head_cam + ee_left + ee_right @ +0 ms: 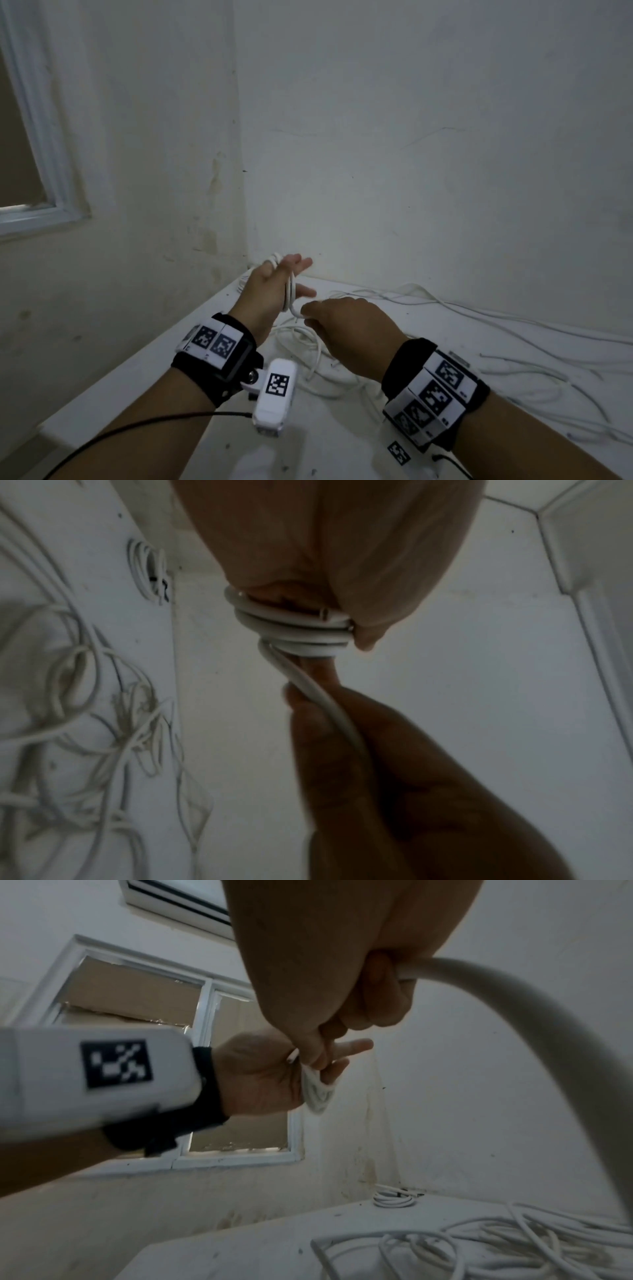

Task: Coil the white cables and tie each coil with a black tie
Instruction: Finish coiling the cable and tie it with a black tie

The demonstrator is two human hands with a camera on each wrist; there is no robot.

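My left hand [270, 291] is raised over the table's far left corner with its fingers straight. Several turns of a white cable [291, 294] are wound around its palm; the coil [291, 631] sits stacked at the base of the fingers. Just to the right and below, my right hand [346, 329] grips the same cable's free run [514, 999] close to the coil, fingers curled round it. From there the cable drops to the table. A finished white coil [394, 1199] with a black tie lies in the far corner. No loose black tie is visible.
Loose white cables [513, 359] sprawl tangled over the white table [342, 445], mostly in the middle and on the right. Walls close the table in at the back and left. A window [34, 137] is high on the left wall.
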